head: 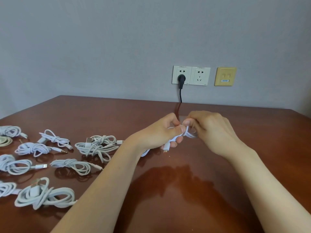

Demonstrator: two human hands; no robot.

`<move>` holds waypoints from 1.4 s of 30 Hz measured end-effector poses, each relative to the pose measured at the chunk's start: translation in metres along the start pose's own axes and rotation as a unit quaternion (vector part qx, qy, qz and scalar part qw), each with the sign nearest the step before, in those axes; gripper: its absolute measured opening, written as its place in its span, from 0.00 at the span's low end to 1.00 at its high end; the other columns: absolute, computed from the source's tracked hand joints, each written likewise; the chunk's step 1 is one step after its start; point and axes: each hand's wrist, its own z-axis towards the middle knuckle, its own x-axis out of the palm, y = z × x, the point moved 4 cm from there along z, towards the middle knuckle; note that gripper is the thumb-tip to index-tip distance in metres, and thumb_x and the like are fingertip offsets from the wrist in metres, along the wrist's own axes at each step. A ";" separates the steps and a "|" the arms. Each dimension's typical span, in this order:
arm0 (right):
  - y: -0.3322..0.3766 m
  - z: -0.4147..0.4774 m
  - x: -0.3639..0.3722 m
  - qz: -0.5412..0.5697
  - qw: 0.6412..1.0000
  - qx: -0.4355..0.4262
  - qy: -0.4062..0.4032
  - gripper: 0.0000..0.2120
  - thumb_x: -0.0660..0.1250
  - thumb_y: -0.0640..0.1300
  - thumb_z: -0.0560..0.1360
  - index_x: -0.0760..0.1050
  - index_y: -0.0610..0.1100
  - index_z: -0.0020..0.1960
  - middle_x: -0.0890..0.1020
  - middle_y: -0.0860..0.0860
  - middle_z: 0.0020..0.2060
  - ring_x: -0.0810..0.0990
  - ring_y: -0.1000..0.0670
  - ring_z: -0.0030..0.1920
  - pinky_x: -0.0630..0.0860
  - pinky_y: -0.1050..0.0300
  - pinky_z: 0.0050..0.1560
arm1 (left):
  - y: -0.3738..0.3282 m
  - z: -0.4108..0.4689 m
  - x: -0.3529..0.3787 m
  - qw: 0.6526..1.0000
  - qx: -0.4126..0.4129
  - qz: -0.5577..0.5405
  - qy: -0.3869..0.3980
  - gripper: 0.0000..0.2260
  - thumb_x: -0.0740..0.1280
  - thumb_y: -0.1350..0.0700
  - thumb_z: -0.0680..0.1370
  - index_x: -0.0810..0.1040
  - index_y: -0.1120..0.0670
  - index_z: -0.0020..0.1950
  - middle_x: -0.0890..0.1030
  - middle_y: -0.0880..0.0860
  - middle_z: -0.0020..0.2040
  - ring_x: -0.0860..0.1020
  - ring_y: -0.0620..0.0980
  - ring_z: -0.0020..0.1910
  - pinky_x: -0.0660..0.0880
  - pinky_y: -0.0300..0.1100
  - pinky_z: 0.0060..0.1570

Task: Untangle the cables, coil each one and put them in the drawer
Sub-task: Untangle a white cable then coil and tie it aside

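Right now the grip is closing on a single white cable (188, 134): the left hand (159, 134) is curling its fingers and thumb round the gathered loops, while the right hand (213, 130) is pinching a strand just beside it, apparently winding the free end round the bundle's waist. That reads as the coiling step, near its finish for this cable. The small bundle is hanging above the worktop (218, 182) near its middle, with its long axis running roughly left to right between the two hands. Its connector (165, 149) is pointing down and toward the person, below the left hand's fingers. Next, the wrap is calling for a tuck so it does not spring loose, then a carry to the drawer, which is not showing anywhere. Off to the left, several coiled cables (94, 147) are lying well apart from the hands.
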 end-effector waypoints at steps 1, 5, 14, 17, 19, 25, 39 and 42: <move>-0.002 0.001 -0.001 0.012 1.000 0.008 -0.001 0.14 0.59 0.50 0.78 0.65 0.56 0.33 0.72 0.56 0.33 0.68 0.52 0.39 0.61 0.55 0.38 | -0.001 -0.001 0.001 1.000 0.000 0.010 0.006 0.09 0.60 0.53 0.81 0.63 0.52 0.44 0.73 0.49 0.34 0.68 0.44 0.26 0.61 0.39 0.28; -0.009 0.000 0.000 0.105 0.994 0.039 0.000 0.10 0.66 0.53 0.70 0.72 0.55 0.31 0.75 0.60 0.27 0.71 0.57 0.33 0.64 0.63 0.34 | -0.002 -0.003 0.007 0.998 0.004 0.057 0.023 0.09 0.58 0.53 0.82 0.62 0.52 0.43 0.72 0.50 0.33 0.66 0.44 0.26 0.59 0.37 0.26; -0.029 -0.005 -0.001 0.432 0.883 0.142 0.119 0.08 0.73 0.43 0.63 0.75 0.43 0.34 0.78 0.50 0.27 0.73 0.58 0.25 0.68 0.69 0.28 | -0.015 -0.007 0.026 0.994 0.081 0.022 0.073 0.11 0.57 0.67 0.80 0.63 0.55 0.41 0.73 0.44 0.24 0.68 0.38 0.22 0.64 0.28 0.25; -0.038 -0.011 0.012 0.531 0.809 0.184 0.173 0.06 0.66 0.38 0.69 0.76 0.41 0.33 0.79 0.49 0.25 0.76 0.56 0.25 0.71 0.68 0.26 | -0.014 -0.005 0.031 0.991 0.097 0.000 0.089 0.09 0.60 0.63 0.79 0.64 0.54 0.41 0.74 0.45 0.26 0.69 0.43 0.25 0.65 0.32 0.27; -0.042 -0.011 0.022 0.555 0.788 0.210 0.165 0.11 0.59 0.31 0.76 0.74 0.40 0.38 0.80 0.46 0.31 0.77 0.55 0.29 0.73 0.68 0.28 | -0.015 -0.004 0.029 0.989 0.117 -0.036 0.084 0.06 0.60 0.60 0.76 0.64 0.54 0.42 0.75 0.47 0.26 0.68 0.44 0.25 0.63 0.33 0.26; -0.037 -0.007 0.024 0.552 0.792 0.250 0.079 0.10 0.60 0.35 0.77 0.76 0.42 0.39 0.75 0.52 0.24 0.70 0.58 0.22 0.71 0.67 0.23 | -0.017 -0.001 0.009 0.985 0.107 -0.122 -0.053 0.09 0.56 0.63 0.81 0.64 0.55 0.42 0.72 0.49 0.26 0.65 0.44 0.22 0.59 0.32 0.23; 0.012 -0.002 0.015 0.256 0.954 0.093 -0.126 0.08 0.69 0.39 0.71 0.82 0.51 0.40 0.79 0.50 0.28 0.72 0.54 0.30 0.67 0.67 0.34 | -0.004 0.005 -0.013 0.952 0.072 -0.151 -0.257 0.10 0.55 0.62 0.82 0.75 0.56 0.46 0.71 0.53 0.32 0.66 0.43 0.21 0.62 0.32 0.21; 0.008 0.000 0.020 0.344 0.928 0.107 -0.094 0.11 0.67 0.40 0.74 0.78 0.56 0.40 0.78 0.53 0.28 0.72 0.53 0.30 0.70 0.61 0.38 | -0.002 0.005 -0.014 0.955 0.082 -0.106 -0.266 0.11 0.55 0.61 0.81 0.77 0.54 0.48 0.74 0.53 0.34 0.66 0.45 0.24 0.65 0.34 0.24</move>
